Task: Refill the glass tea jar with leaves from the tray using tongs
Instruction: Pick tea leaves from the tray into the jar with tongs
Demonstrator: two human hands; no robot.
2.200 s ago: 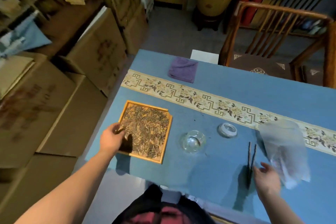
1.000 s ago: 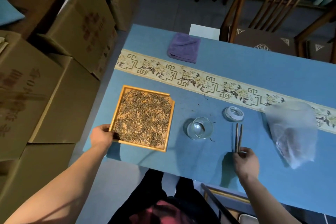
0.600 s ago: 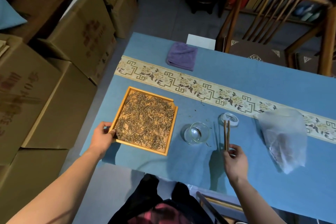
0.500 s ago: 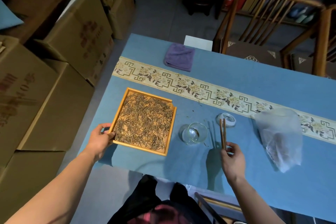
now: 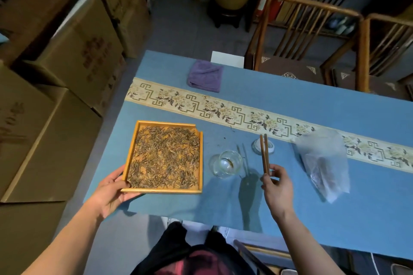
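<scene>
left hand (image 5: 111, 192): fingers clasp near-left corner of tray (image 5: 131, 154) of tea leaves (image 5: 165, 158) | right hand (image 5: 277, 187): fingers pinch tongs (image 5: 264, 154), tips pointing away, raised above surface (image 5: 312, 219) | glass jar (image 5: 229, 164): between both hands, just left of tongs | lid (image 5: 271, 147): beyond right fingers

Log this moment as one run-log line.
left hand: grips tray corner | right hand: holds tongs, raised | glass jar: open, nearly empty | lid: on table
</scene>
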